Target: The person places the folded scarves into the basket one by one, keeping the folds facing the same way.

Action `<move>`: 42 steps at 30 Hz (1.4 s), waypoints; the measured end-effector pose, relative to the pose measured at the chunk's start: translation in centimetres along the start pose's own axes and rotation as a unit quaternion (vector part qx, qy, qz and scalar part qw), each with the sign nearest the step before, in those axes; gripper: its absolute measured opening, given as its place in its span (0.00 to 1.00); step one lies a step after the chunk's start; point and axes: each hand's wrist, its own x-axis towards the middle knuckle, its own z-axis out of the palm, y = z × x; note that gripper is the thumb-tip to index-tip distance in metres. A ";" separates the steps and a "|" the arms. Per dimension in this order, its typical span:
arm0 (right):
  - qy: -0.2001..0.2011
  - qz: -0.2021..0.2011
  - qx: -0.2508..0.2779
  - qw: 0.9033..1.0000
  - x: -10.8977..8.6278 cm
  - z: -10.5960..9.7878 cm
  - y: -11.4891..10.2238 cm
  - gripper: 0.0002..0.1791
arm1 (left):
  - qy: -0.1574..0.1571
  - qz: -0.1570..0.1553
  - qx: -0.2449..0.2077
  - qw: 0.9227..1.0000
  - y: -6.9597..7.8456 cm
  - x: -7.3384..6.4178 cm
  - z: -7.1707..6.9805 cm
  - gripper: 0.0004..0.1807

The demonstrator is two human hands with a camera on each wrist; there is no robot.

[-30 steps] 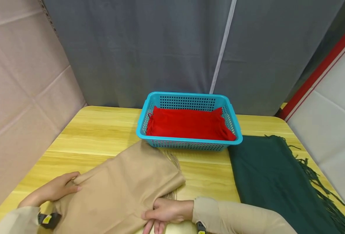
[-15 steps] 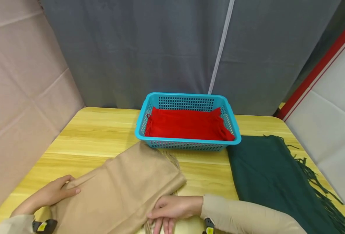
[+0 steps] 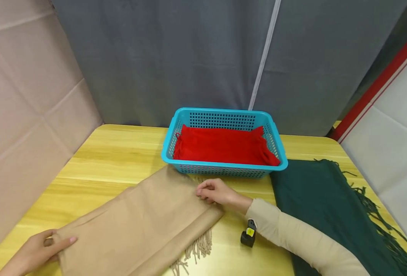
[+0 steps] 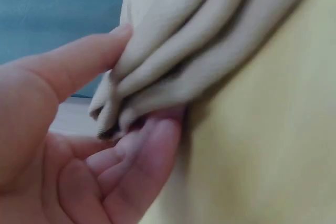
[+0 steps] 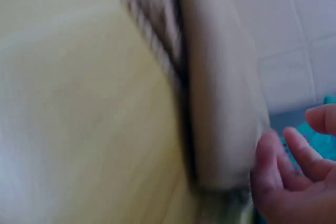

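A folded beige scarf (image 3: 134,222) lies slantwise on the table, fringe showing along its right side. My left hand (image 3: 34,250) holds the scarf's near left end. In the left wrist view the thumb of that hand (image 4: 58,124) lies on top of the scarf's stacked layers (image 4: 194,35), with the fingers underneath. My right hand (image 3: 217,191) is over the scarf's far right corner, fingers loosely bent. The right wrist view shows its thumb and fingers (image 5: 304,166) apart, nothing between them, beside the scarf's rolled edge (image 5: 220,87).
Behind the scarf stands a blue plastic basket (image 3: 224,166) with a folded red cloth (image 3: 220,145) in it. A dark green fringed scarf (image 3: 324,207) lies on the right of the wooden table (image 3: 120,153). A grey curtain (image 3: 162,61) hangs at the back.
My right hand has let go of the scarf's near right edge and moved away from me to its far corner, uncovering the fringe. The left hand has shifted left and nearer, still holding its end.
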 end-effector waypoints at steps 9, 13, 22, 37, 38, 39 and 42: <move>0.028 -0.012 -0.057 0.998 0.8 -0.8 0.2 0.22 | -0.006 -0.086 -0.125 0.988 -0.5 -1.0 1.9 0.49; 0.020 -0.012 -0.067 0.998 1.1 -0.7 0.0 0.24 | 0.014 -0.084 -0.175 0.981 0.0 -2.0 3.2 0.39; 0.003 -0.007 -0.016 1.000 2.2 0.2 0.0 0.27 | 0.001 -0.066 -0.214 0.975 0.8 -3.2 5.0 0.36; -0.056 0.069 0.049 0.995 4.0 1.9 -0.4 0.11 | 0.008 -0.046 -0.261 0.964 1.1 -3.6 6.8 0.33; -0.059 0.073 0.048 0.994 4.1 1.9 -0.4 0.11 | 0.007 -0.045 -0.264 0.963 1.2 -3.6 6.9 0.33; -0.065 0.079 0.049 0.994 4.2 2.0 -0.4 0.12 | 0.009 -0.043 -0.265 0.963 1.4 -3.7 6.9 0.34; -0.091 0.094 0.060 0.990 4.3 2.1 -0.3 0.16 | 0.015 -0.041 -0.268 0.962 1.8 -3.8 7.1 0.34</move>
